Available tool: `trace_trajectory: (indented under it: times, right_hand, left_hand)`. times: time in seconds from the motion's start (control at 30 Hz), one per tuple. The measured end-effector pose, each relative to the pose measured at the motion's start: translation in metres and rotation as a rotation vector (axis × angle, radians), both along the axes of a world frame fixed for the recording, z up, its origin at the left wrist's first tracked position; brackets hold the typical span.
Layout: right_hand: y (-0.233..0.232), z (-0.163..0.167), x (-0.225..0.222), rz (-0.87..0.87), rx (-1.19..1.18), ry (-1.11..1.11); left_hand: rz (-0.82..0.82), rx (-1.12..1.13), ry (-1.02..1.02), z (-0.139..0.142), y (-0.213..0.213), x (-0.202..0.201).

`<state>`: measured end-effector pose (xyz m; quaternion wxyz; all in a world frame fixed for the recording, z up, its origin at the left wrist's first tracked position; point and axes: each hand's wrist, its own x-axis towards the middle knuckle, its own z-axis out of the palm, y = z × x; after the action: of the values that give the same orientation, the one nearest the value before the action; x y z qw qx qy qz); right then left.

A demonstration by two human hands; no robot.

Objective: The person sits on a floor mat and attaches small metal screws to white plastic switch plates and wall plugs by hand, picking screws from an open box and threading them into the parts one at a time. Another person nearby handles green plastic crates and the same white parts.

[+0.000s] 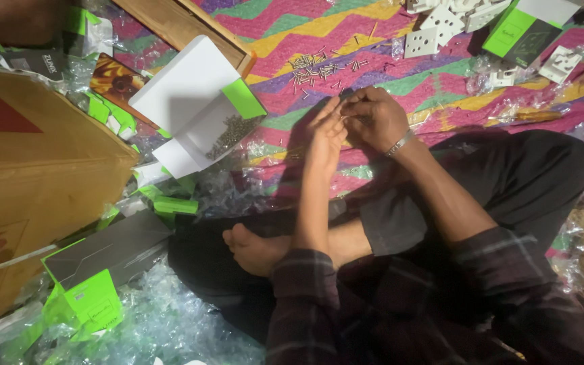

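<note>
Just below the scattered screws (319, 67) on the zigzag mat (441, 94), both hands meet fingertip to fingertip. Left hand (326, 135) reaches forward, forearm straight, fingers pinched together. Right hand (373, 120) curls inward, wrist bent, bracelet (399, 143) showing. What they pinch is too small to tell. White tray (201, 135) of screws sits left of the pile.

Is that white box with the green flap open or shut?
Open. The white box lies with its lid folded back, and a heap of small dark screws shows inside.
</note>
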<state>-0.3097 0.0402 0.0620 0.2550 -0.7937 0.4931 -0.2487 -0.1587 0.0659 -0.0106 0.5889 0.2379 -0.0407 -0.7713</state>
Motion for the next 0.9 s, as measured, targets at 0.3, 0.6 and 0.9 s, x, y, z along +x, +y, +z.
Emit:
trace_trajectory:
  times: [0.3,0.6,0.9]
  right_hand:
    - [0.001,-0.001,-0.002,0.041,-0.053,0.06]
    - [0.002,-0.008,0.0,-0.104,0.109,0.245]
    - [0.001,-0.009,-0.002,-0.046,0.063,0.216]
  left_hand:
    - [-0.1,0.157,-0.187,0.01,0.001,0.001]
    - [-0.121,0.127,-0.197,0.001,0.001,0.003]
    - [0.031,-0.167,-1.147,0.001,0.008,-0.005]
